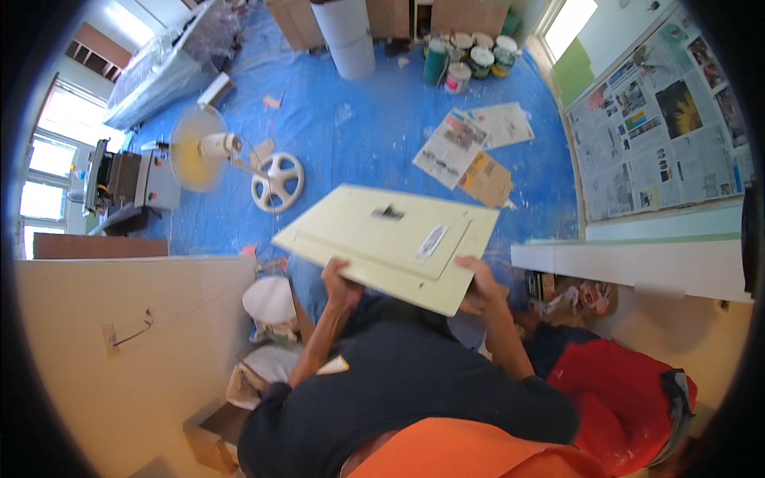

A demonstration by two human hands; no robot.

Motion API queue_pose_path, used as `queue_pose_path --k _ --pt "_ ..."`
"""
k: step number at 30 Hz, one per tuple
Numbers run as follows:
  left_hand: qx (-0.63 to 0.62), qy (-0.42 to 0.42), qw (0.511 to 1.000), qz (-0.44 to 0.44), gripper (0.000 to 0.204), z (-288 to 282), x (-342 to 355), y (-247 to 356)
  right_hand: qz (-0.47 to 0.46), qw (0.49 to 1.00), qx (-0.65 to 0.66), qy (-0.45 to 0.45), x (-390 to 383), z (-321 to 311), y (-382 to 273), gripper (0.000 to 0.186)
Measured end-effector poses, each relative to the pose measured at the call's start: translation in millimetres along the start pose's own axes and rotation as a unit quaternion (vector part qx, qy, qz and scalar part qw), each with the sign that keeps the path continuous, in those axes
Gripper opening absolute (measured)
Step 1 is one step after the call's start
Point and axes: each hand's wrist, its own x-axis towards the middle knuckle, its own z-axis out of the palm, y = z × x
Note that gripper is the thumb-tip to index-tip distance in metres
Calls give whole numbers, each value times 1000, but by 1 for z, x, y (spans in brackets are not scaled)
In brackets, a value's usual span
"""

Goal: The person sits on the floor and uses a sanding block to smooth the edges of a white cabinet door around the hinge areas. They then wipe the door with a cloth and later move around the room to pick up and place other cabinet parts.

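A flat cream-coloured electrical panel cover (366, 231) is held out in front of my body, tilted, above the blue floor sheet. It has a dark latch near its far side, a door outline and a white label. My left hand (343, 288) grips its near edge, thumb on top and fingers underneath. At the right end, my right hand (480, 285) is closed round the edge in the same way. The fingers under the cover are mostly hidden.
Close on my right is a person in red (613, 390). A white fan (215, 147) stands ahead left, and paint cans (480, 60) are grouped at the far right. Newspapers (453, 147) lie on the blue sheet (351, 119). Low walls (183, 303) flank me.
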Motion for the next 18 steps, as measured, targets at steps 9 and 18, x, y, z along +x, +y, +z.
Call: queue_pose_path --k 9,18 --pt "6 -74 986 -149 64 60 116 -42 -121 989 57 69 32 -37 -44 55" --pt "-66 -68 983 -159 70 132 307 -48 -120 984 -49 122 188 3 -181 54"
